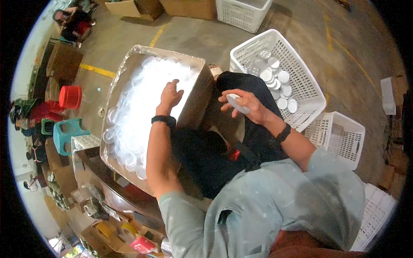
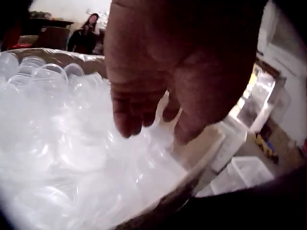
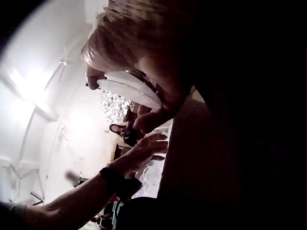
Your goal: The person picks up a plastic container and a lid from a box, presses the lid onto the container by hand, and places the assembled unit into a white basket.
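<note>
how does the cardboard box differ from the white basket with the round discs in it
The cardboard box has solid brown walls, while the white basket has walls full of slots. The cardboard box holds clear plastic containers; the white basket holds white discs. The box is heaped close to its rim, but the basket's discs lie low inside. Both are open on top.
</note>
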Demonstrator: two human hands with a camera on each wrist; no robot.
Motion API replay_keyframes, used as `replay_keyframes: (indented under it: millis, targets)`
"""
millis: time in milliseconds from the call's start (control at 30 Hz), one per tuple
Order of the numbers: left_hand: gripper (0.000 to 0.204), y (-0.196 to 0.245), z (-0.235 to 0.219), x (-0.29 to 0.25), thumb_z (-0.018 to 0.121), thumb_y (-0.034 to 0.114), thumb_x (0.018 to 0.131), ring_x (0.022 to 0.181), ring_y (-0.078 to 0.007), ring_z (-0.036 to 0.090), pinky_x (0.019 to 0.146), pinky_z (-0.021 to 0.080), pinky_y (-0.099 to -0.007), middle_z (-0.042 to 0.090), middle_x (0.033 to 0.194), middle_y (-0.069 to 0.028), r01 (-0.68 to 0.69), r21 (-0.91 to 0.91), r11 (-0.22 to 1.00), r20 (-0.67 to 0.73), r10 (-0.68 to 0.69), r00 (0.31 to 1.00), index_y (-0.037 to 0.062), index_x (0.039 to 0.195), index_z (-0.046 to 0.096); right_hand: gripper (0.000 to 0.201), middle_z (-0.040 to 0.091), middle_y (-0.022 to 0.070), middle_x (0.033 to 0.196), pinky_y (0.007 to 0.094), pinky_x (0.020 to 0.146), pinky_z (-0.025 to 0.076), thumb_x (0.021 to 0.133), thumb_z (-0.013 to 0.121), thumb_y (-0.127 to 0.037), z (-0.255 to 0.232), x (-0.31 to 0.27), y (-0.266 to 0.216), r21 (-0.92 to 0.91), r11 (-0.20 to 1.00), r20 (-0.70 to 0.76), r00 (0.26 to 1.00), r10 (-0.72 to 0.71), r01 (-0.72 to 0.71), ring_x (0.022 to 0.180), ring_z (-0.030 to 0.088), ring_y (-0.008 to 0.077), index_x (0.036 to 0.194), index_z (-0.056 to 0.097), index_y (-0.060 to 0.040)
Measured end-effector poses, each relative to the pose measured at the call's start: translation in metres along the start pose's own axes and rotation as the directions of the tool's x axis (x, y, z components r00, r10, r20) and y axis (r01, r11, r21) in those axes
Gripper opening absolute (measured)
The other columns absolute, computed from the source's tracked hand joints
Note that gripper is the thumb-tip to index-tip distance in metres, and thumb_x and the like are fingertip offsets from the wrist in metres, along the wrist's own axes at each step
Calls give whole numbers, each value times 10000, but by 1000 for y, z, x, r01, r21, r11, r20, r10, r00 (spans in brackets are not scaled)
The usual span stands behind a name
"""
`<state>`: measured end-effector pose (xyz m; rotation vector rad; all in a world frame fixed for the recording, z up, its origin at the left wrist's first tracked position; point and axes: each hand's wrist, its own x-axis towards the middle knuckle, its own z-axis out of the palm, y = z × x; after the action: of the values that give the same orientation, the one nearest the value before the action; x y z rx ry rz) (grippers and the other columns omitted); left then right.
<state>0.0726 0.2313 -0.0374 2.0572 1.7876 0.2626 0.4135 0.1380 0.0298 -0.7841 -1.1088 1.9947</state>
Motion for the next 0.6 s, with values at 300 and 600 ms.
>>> replay_keyframes:
  millis: [300, 600]
  targets:
    - [399, 15, 38, 47, 762, 118, 763, 1119, -388, 588, 900, 540, -463, 596, 1233, -164, -91, 206, 974, 135, 64, 989, 112, 1137, 625, 543, 576, 146, 1359, 313, 832, 546, 949, 585, -249, 0, 10, 5, -145, 982, 83, 987, 136, -123, 1158, 619, 226, 1426, 482, -12]
    - [258, 10, 41, 46, 807, 249, 780, 1138, -345, 582, 921, 498, -460, 628, 1204, -130, -95, 367, 925, 151, 41, 988, 124, 975, 695, 539, 574, 119, 1363, 307, 835, 542, 957, 594, -230, -3, 11, 11, -185, 976, 110, 985, 132, -110, 1164, 611, 198, 1441, 470, -27]
